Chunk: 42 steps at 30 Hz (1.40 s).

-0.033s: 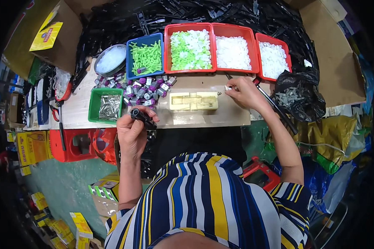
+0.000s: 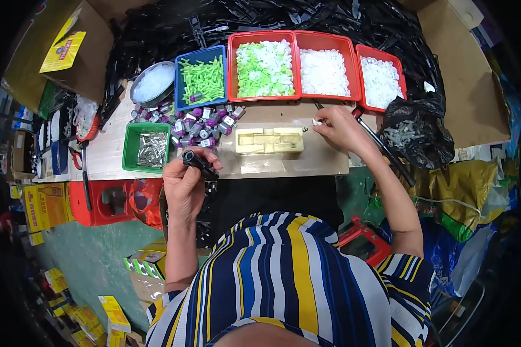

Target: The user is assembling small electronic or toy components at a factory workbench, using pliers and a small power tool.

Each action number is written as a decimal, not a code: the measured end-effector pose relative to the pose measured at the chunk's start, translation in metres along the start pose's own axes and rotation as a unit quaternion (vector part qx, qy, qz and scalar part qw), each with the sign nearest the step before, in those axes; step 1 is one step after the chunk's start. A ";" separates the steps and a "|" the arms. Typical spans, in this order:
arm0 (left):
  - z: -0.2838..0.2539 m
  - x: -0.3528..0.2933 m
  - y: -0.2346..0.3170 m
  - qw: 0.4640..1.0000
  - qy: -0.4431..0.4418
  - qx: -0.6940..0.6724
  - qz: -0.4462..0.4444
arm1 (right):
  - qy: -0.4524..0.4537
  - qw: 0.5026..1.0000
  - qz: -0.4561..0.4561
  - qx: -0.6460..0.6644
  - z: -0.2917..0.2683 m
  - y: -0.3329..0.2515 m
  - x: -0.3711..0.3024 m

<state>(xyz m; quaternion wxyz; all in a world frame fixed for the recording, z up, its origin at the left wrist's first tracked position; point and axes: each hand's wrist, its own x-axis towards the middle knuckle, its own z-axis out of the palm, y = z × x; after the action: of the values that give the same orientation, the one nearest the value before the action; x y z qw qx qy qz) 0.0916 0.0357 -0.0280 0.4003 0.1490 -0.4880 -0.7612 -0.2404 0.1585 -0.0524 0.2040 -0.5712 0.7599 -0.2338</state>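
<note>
My left hand [image 2: 182, 179] is closed round a black cylindrical part [image 2: 198, 163] with a hollow round end, held at the table's front edge. Right of the table's middle, my right hand [image 2: 342, 130] pinches a small white plastic piece [image 2: 317, 122] between thumb and fingertips. Between the hands lies a cream-coloured block fixture [image 2: 269, 140] with a recessed channel. A tiny dark spring-like piece [image 2: 305, 129] sits at its right end. Beyond my left hand is a pile of purple-and-silver parts [image 2: 200, 126], and next to it a green tray [image 2: 147, 147] of metal pins.
Along the back stand a round dish [image 2: 152, 84], a blue bin [image 2: 201, 77] of green pieces, and red bins [image 2: 264, 65] of green and white pieces. At right lie a black-handled tool [image 2: 385, 147] and a black bag [image 2: 417, 134]. Black parts [image 2: 260, 17] heap up behind.
</note>
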 end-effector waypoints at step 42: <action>0.040 0.032 -0.036 0.988 -0.065 0.118 -0.075 | 0.082 0.977 -0.020 0.197 -0.015 -0.058 -0.030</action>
<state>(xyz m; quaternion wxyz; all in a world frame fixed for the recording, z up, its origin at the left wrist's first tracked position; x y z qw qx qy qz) 0.0297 0.0435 -0.0341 0.2891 0.1820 -0.5865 -0.7343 -0.1968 0.1751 -0.0047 0.2445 -0.5142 0.7014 -0.4287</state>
